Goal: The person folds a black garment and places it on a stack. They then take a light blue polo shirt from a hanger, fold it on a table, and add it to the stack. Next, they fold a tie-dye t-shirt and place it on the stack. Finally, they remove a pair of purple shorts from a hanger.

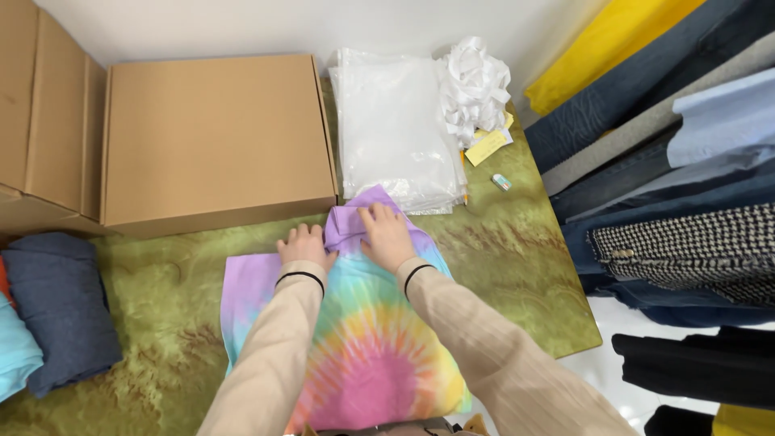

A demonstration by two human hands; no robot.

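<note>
Now | L hand [304, 246] + R hand [387, 236] flat, fingers spread, gripping nothing, on tie-dye shirt [367, 347] | brown box [214, 133] behind

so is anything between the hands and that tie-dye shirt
Nothing visible is. The left hand and the right hand both lie flat on the tie-dye shirt, at its folded purple top edge. The cardboard box and the stack of clear plastic bags sit beyond the shirt, not in between.

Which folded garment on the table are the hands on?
The tie-dye shirt: left hand and right hand press its purple top. The navy and light blue ones lie untouched, far left.
</note>
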